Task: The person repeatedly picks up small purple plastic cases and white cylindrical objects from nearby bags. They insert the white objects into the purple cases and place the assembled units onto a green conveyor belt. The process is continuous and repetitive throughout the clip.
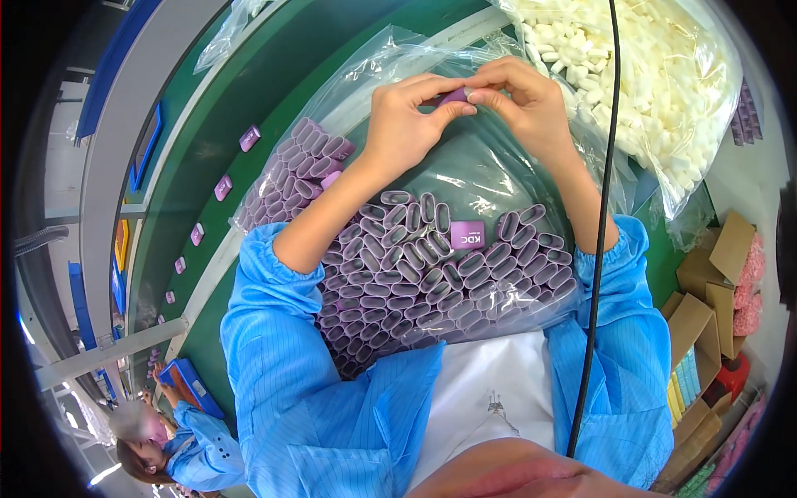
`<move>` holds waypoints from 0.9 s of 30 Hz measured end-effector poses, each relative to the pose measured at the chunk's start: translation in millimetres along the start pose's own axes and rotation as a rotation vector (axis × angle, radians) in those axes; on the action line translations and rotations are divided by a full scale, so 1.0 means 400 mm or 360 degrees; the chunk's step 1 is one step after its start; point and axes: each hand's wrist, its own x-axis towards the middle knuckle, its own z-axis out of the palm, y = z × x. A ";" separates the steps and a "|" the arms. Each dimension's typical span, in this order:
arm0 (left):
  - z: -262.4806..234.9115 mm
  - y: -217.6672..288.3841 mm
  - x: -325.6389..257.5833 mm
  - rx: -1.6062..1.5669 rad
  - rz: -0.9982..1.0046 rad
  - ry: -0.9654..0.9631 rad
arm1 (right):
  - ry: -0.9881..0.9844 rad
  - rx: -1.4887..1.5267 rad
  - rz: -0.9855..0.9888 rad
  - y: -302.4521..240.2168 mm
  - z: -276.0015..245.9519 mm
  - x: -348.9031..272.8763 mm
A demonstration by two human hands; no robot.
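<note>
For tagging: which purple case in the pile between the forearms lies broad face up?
The upper-middle purple case: its printed face shows, while neighbouring cases on both sides show open ends.

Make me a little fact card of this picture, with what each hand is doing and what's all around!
Left hand: pinching a small purple casing, partly hidden by fingers
Right hand: gripping the same casing
Below the hands: clear plastic bag with many open oval casings
Upper right: small white pieces, bagged
Left: spaced purple casings on a green conveyor belt
Lower left: co-worker in blue
Right: open cardboard boxes
</note>
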 end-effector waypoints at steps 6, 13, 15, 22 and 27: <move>0.010 -0.001 -0.008 -0.0918 -0.0403 0.0027 | -0.0014 0.0280 -0.0035 0.005 -0.008 -0.004; 0.007 -0.003 -0.005 -0.1072 -0.0435 0.0009 | 0.0005 0.0388 -0.0044 -0.007 0.011 -0.014; 0.002 0.001 0.005 -0.1047 -0.0395 -0.0018 | 0.0031 0.0605 0.0112 -0.010 0.010 -0.015; -0.305 -0.147 0.105 0.0227 -0.0571 0.0201 | 0.0415 -0.1049 0.0291 0.014 -0.180 0.027; -0.537 -0.486 0.030 0.0794 -0.1174 -0.0127 | 0.0212 -0.2052 0.0925 0.029 -0.274 0.006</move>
